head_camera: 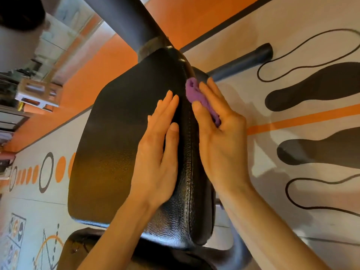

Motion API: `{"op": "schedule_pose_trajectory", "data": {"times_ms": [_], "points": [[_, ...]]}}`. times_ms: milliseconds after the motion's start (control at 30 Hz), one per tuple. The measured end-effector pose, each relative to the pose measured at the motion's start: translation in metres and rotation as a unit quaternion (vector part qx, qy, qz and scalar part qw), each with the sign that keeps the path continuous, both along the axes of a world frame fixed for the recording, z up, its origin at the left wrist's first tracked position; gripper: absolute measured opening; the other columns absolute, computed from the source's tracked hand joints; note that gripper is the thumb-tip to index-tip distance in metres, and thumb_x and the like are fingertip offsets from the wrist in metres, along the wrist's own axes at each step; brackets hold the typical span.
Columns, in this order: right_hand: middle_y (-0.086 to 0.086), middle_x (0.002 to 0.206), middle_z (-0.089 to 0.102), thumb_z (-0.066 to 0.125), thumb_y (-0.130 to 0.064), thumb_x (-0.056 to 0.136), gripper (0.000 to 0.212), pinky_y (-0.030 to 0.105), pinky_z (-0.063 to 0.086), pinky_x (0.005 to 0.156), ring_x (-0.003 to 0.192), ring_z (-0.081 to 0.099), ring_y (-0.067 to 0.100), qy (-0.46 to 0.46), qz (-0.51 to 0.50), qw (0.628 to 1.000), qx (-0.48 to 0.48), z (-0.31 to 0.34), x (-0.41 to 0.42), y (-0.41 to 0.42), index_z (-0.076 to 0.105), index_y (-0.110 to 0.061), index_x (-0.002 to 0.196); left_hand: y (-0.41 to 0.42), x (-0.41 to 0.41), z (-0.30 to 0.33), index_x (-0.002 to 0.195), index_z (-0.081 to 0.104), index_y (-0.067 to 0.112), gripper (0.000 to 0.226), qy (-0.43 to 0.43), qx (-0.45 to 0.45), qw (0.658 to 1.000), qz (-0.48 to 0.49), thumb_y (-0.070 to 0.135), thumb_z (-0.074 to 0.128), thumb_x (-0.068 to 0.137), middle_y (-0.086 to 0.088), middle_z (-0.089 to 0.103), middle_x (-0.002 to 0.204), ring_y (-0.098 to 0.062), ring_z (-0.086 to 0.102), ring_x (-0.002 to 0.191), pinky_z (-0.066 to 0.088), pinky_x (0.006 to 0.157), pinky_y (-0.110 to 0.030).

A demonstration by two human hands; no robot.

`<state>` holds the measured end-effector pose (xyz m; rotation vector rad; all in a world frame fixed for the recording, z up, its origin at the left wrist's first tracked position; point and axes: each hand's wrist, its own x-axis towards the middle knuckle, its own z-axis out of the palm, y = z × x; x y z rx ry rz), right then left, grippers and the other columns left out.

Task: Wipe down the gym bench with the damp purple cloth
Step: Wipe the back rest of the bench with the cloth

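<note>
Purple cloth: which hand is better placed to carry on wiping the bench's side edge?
Right. The right hand already presses the purple cloth against the bench side edge; the left hand lies flat on top, without any cloth.

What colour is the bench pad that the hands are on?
Black, with a pebbled leather grain, clearest in the head view on the bench pad.
</note>
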<state>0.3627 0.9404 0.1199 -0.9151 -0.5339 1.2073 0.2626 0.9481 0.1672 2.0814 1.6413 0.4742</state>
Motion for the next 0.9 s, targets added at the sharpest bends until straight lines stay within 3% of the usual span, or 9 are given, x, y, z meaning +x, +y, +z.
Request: {"op": "schedule_pose_trajectory", "data": {"times_ms": [133,200,267,367,500,567,667,767,900], "points": [[-0.019,0.140,0.049,0.055,-0.012,0.095,0.046,0.006,0.036,0.101,0.128,0.043,-0.011,-0.121,-0.028,0.992,0.029,-0.003,-0.012,-0.056,0.045,-0.012,0.140,-0.003,0.001,-0.002,0.149,0.038,0.020,0.046,-0.016,0.006,1.000,0.006,0.017,0.034,0.104,0.012,0.033,0.158,-0.005,0.024,0.148,0.021,0.122,-0.047],[-0.008,0.144,0.048,0.052,-0.017,0.095,0.044,0.012,0.036,0.105,0.132,0.043,-0.002,-0.210,-0.062,0.975,0.047,-0.008,-0.022,-0.075,0.046,-0.014,0.139,-0.002,0.003,-0.001,0.149,0.039,0.020,0.046,-0.021,0.008,1.000,0.009,0.016,0.034,0.103,0.012,0.033,0.158,-0.006,0.025,0.148,0.021,0.122,-0.048],[-0.002,0.143,0.051,0.051,-0.014,0.096,0.041,0.023,0.041,0.106,0.130,0.048,0.005,-0.121,-0.040,0.990,0.052,-0.005,-0.011,-0.029,0.048,-0.013,0.137,-0.002,0.004,0.000,0.148,0.039,0.020,0.046,-0.020,0.011,1.000,0.005,0.016,0.035,0.103,0.012,0.035,0.157,-0.007,0.026,0.148,0.022,0.121,-0.049],[-0.009,0.138,0.055,0.048,-0.018,0.100,0.038,0.015,0.039,0.106,0.125,0.047,-0.006,-0.109,-0.015,0.994,0.011,-0.006,0.007,0.044,0.050,-0.019,0.138,-0.002,0.004,-0.001,0.148,0.038,0.023,0.046,0.000,0.021,1.000,0.007,0.017,0.035,0.103,0.016,0.034,0.156,-0.004,0.026,0.147,0.023,0.121,-0.047],[-0.013,0.144,0.046,0.046,-0.020,0.098,0.039,0.004,0.032,0.103,0.131,0.038,-0.011,-0.161,-0.012,0.986,0.030,0.001,-0.005,-0.021,0.052,-0.007,0.135,-0.001,0.005,0.000,0.147,0.040,0.021,0.046,-0.014,0.017,1.000,0.004,0.015,0.036,0.102,0.014,0.036,0.156,-0.008,0.028,0.147,0.024,0.120,-0.051],[-0.009,0.145,0.042,0.046,-0.023,0.097,0.042,0.009,0.034,0.105,0.135,0.037,-0.005,-0.227,-0.038,0.971,0.056,0.004,-0.014,-0.058,0.052,0.001,0.132,-0.001,0.005,0.000,0.147,0.040,0.023,0.047,-0.027,0.013,1.000,0.012,0.014,0.037,0.101,0.016,0.036,0.156,-0.008,0.028,0.147,0.025,0.120,-0.051],[-0.001,0.138,0.055,0.051,-0.012,0.096,0.041,0.015,0.042,0.102,0.125,0.051,-0.001,-0.113,-0.007,0.991,0.068,-0.002,-0.002,-0.005,0.049,-0.006,0.136,-0.001,0.006,0.001,0.147,0.039,0.026,0.047,-0.009,0.015,1.000,0.010,0.015,0.036,0.102,0.019,0.035,0.155,-0.007,0.027,0.147,0.025,0.120,-0.049],[-0.010,0.131,0.060,0.048,-0.021,0.099,0.040,0.005,0.039,0.096,0.118,0.051,-0.009,-0.017,0.011,1.000,-0.019,-0.003,0.013,0.050,0.049,-0.021,0.139,0.000,0.007,0.002,0.148,0.037,0.029,0.047,0.011,0.016,1.000,0.013,0.017,0.036,0.102,0.024,0.032,0.155,-0.003,0.024,0.147,0.023,0.121,-0.042],[0.003,0.123,0.066,0.046,0.010,0.092,0.045,0.012,0.051,0.086,0.110,0.064,0.005,-0.129,-0.022,0.989,-0.072,-0.014,-0.007,-0.010,0.053,-0.014,0.130,0.007,0.003,0.012,0.147,0.039,0.028,0.047,0.032,-0.012,0.999,-0.016,0.020,0.038,0.101,0.019,0.033,0.156,-0.005,0.023,0.148,0.021,0.122,-0.047]]}}
